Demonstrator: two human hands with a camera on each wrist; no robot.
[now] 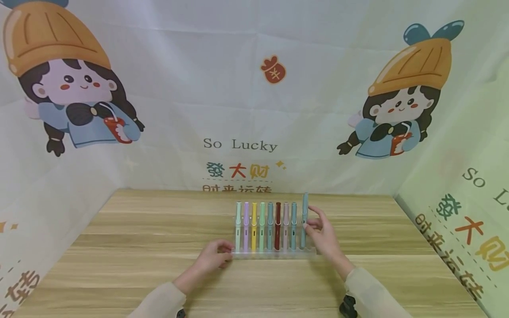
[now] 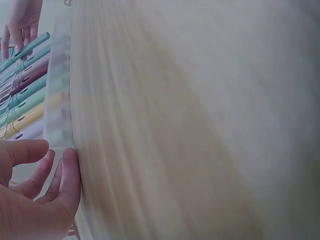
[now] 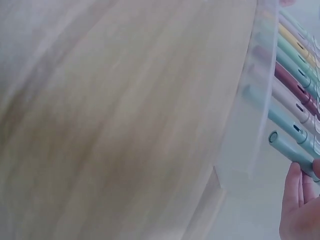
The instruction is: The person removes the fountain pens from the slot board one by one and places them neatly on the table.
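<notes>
A clear pen stand (image 1: 274,255) holds a row of several capped pens in pale mint, lilac, yellow, green, blue, dark red and pink. At its right end my right hand (image 1: 324,232) pinches a blue capped pen (image 1: 305,212), raised higher than the others. In the right wrist view the lower end of this blue pen (image 3: 287,147) shows free of the stand's front ledge. My left hand (image 1: 214,256) holds the stand's left end. In the left wrist view its thumb (image 2: 32,150) and fingertips are at the stand's corner.
The stand rests on a wood-grain table (image 1: 159,221). Behind it and at the sides hangs a pale printed cloth (image 1: 179,88) with cartoon figures and lettering. The dark red pen (image 1: 277,225) and the others stand close side by side.
</notes>
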